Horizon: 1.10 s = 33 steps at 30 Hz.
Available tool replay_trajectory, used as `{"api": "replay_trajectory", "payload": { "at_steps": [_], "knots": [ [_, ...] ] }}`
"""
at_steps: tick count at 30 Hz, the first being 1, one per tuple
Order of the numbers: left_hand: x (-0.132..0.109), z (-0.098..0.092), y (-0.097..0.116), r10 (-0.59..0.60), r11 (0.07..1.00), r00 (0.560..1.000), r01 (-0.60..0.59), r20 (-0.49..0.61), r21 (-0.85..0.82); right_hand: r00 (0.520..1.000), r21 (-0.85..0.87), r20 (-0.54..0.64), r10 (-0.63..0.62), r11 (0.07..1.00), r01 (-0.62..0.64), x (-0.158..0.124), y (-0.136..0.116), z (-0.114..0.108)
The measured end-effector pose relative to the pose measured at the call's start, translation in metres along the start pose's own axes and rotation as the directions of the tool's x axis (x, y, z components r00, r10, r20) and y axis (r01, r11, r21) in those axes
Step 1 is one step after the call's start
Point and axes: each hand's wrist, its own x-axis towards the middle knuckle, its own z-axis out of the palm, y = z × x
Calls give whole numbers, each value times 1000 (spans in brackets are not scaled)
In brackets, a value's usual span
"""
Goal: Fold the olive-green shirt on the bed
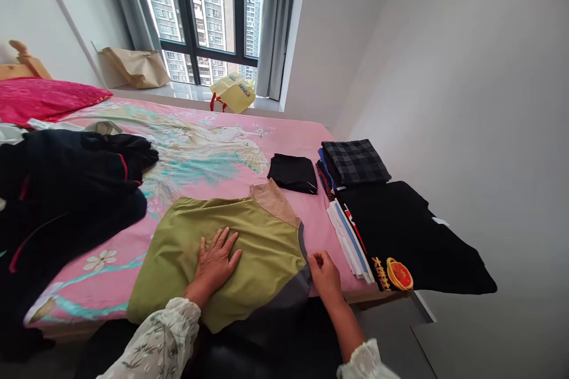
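Note:
An olive-green garment (258, 237) with a tan collar and a grey panel lies spread on the pink bedsheet (208, 148) near the bed's front edge. My left hand (216, 260) rests flat on its middle, fingers stretched out. My right hand (324, 275) is at the garment's right edge by the grey panel, fingers curled and pinching the fabric there.
A pile of dark clothes (66, 183) covers the bed's left side. A folded black piece (293, 173), a stack with a plaid top (353, 161) and a black printed shirt (413, 237) lie at the right. A red pillow (40, 98), brown bag (137, 66) and yellow bag (234, 92) sit by the window.

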Motion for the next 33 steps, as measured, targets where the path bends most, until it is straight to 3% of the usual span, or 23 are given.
{"api": "replay_trajectory", "payload": {
  "at_steps": [4, 6, 7, 9, 12, 13, 14, 15, 18, 20, 23, 28, 30, 33],
  "knots": [
    [-10, -16, -3, -45, 950, 999, 34, -30, -309, 981, 251, -42, 192, 952, -176, -54, 19, 11],
    [-30, -27, -11, -171, 844, 979, 88, -111, -528, 962, 306, 25, 272, 914, -266, -75, 32, 15],
    [-45, -33, -18, -275, 783, 948, 123, -163, -609, 950, 321, 72, 305, 894, -312, -83, 39, 17],
    [-82, -41, -35, -502, 688, 829, 212, -245, -694, 922, 354, 164, 350, 852, -386, -91, 48, 22],
    [-141, -45, -68, -768, 555, 587, 411, -256, -723, 883, 430, 282, 376, 773, -467, -95, 46, 30],
    [-157, -45, -79, -819, 497, 526, 449, -229, -743, 870, 453, 323, 374, 746, -489, -96, 42, 33],
    [-168, -45, -89, -849, 440, 494, 462, -189, -770, 857, 474, 363, 366, 720, -508, -96, 37, 35],
    [-176, -45, -97, -858, 387, 496, 454, -133, -803, 847, 495, 396, 355, 694, -522, -97, 31, 38],
    [-180, -51, -110, -755, 234, 644, 434, 119, -870, 846, 566, 446, 292, 640, -519, -99, 19, 42],
    [-175, -61, -111, -631, 143, 707, 510, 319, -848, 860, 579, 422, 286, 645, -499, -101, 18, 38],
    [-171, -78, -112, -475, 52, 702, 625, 531, -779, 854, 533, 368, 367, 670, -517, -100, 25, 21],
    [-190, -92, -125, -420, -108, 677, 624, 604, -774, 813, 571, 410, 412, 580, -582, -104, 27, -8],
    [-201, -93, -129, -410, -144, 657, 638, 633, -756, 805, 591, 468, 363, 549, -591, -112, 23, -8],
    [-213, -90, -133, -401, -138, 627, 680, 668, -720, 751, 529, 582, 311, 557, -640, -127, 21, 7]
  ]
}}
